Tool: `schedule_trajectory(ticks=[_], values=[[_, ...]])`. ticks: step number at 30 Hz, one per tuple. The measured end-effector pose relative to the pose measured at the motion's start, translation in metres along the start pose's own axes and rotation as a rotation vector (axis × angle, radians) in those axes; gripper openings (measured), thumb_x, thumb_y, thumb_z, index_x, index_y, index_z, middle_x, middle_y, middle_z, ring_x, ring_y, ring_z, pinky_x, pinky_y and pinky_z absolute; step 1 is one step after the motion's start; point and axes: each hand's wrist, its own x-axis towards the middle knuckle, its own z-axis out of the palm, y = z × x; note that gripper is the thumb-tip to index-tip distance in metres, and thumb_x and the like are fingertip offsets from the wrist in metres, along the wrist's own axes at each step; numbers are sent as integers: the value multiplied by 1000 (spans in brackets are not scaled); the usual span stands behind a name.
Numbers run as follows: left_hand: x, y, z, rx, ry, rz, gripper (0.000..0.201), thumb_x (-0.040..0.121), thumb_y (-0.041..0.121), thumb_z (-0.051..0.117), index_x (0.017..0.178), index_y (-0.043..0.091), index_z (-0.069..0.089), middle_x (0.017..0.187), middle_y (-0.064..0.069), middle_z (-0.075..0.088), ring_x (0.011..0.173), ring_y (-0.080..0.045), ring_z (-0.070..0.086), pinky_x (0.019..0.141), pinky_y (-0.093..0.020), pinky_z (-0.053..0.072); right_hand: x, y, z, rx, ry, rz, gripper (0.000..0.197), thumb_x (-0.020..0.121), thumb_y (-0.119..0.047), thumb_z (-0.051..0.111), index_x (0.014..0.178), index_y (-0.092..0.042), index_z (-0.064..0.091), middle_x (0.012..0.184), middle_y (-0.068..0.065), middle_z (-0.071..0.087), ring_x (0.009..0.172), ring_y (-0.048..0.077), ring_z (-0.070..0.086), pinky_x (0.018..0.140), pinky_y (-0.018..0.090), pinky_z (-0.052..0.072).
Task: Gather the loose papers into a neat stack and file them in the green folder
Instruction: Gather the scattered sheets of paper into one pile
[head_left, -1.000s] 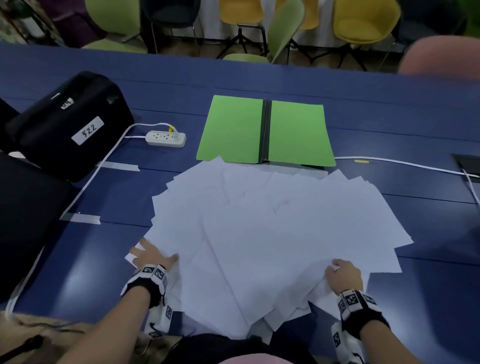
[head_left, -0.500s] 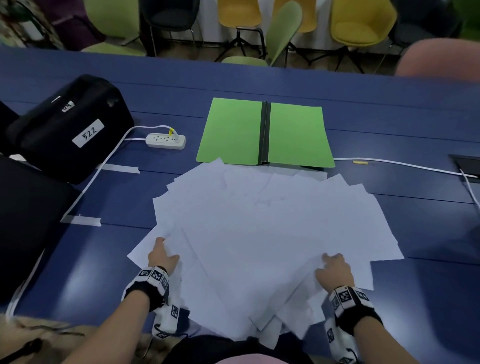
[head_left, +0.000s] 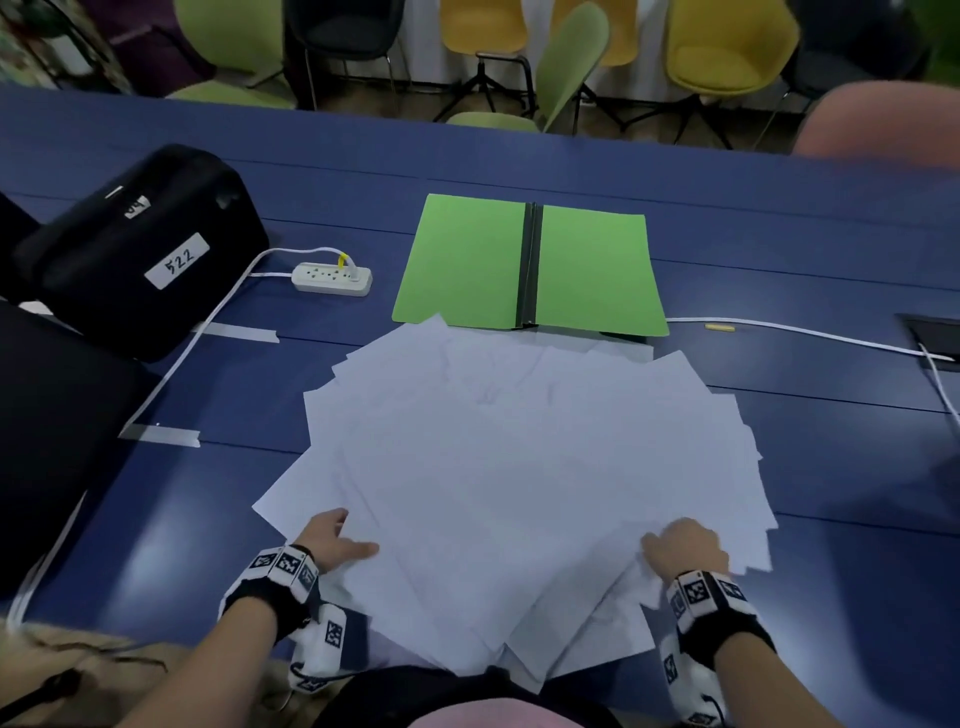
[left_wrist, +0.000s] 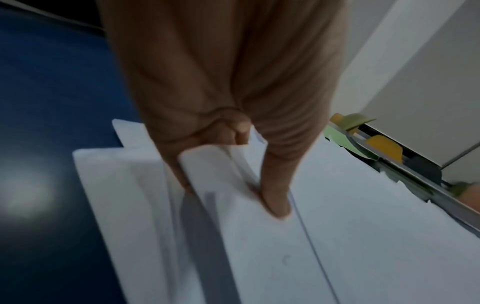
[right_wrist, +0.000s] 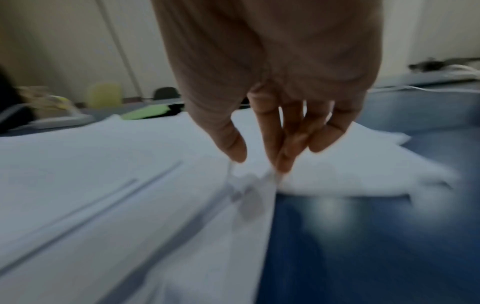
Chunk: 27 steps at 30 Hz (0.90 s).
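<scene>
Head view: even, moderately bright; soft glare patches on table (head_left: 156, 561) near its front-left edge; far corners bowed by wide lens | Left wrist: dim, motion-blurred; glare spot on table at left; short shadows under papers (left_wrist: 363, 246) | Right wrist: dim, heavy blur; reflection streak on table beside papers.

- The left hand (head_left: 331, 540) lies low at the near left, forearm bare, a black wrist band with coded markers behind it.
- Its thumb (left_wrist: 276, 197) reaches forward and presses down, while the fingers (left_wrist: 179, 174) go under a paper edge (a pinch, seen from the left wrist).
- The right hand (head_left: 684, 552) sits at the near right, knuckles up.
- Its fingertips (right_wrist: 283, 162) and thumb point downward, close together (blurred in the right wrist view).
</scene>
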Motion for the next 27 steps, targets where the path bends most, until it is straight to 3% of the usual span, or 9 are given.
schedule_trajectory(ticks=[4,6,8,10,12,15,19,23,27], values=[[0,8,1,-131,203,41,60,77,11,77,129,-6,52,134,-20,54,123,-30,51,102,-34,40,-2,-19,-12,183,-105,-43,26,82,-23,54,90,-2,67,92,14,64,77,28,58,74,29,50],[-3,12,0,-216,311,33,40,83,11,71,118,-6,60,119,-18,60,114,-29,56,96,-33,41,6,-15,-22,220,56,-53,35,84,-18,52,115,-5,63,116,18,61,100,33,57,89,37,47],[-4,10,-2,-324,407,-1,30,87,15,65,110,-3,64,107,-18,63,111,-33,59,93,-33,43,13,-7,-28,161,102,-16,68,85,-18,51,148,-16,26,146,13,37,126,33,43,102,42,36],[-6,5,0,-440,403,-37,37,86,27,66,109,-1,65,103,-15,63,98,-31,60,88,-35,47,17,-2,-26,177,-11,46,88,84,-16,54,152,-15,-1,151,14,26,130,35,41,105,45,33],[-12,1,6,-558,259,-67,56,79,38,75,118,1,60,117,-14,63,98,-30,60,88,-37,50,12,-5,-19,90,-118,68,82,85,-17,53,151,-6,5,148,19,33,128,36,46,105,43,38],[-12,-14,16,-790,41,-94,85,56,33,90,127,3,55,119,-15,67,103,-35,67,90,-46,54,-3,-20,-7,-66,-137,-68,37,85,-15,50,120,-4,53,123,15,59,109,30,60,88,32,50],[-6,-24,21,-721,115,-109,53,71,13,82,118,2,60,111,-20,70,97,-37,68,92,-55,52,-18,-39,-3,-57,-245,-190,9,81,-16,49,75,-10,51,82,8,63,75,24,65,60,22,47],[-15,-9,21,-441,245,-42,30,84,-1,64,114,-1,61,114,-20,67,106,-35,63,95,-41,49,7,-28,-23,96,-75,-152,31,83,-17,52,110,-5,63,112,16,63,103,32,61,83,32,50],[-20,5,16,-287,357,18,35,84,-5,59,118,-3,58,119,-19,64,111,-34,60,97,-35,44,27,-9,-34,75,-67,-127,67,85,-17,52,146,-12,25,145,13,30,123,35,48,97,38,43]])
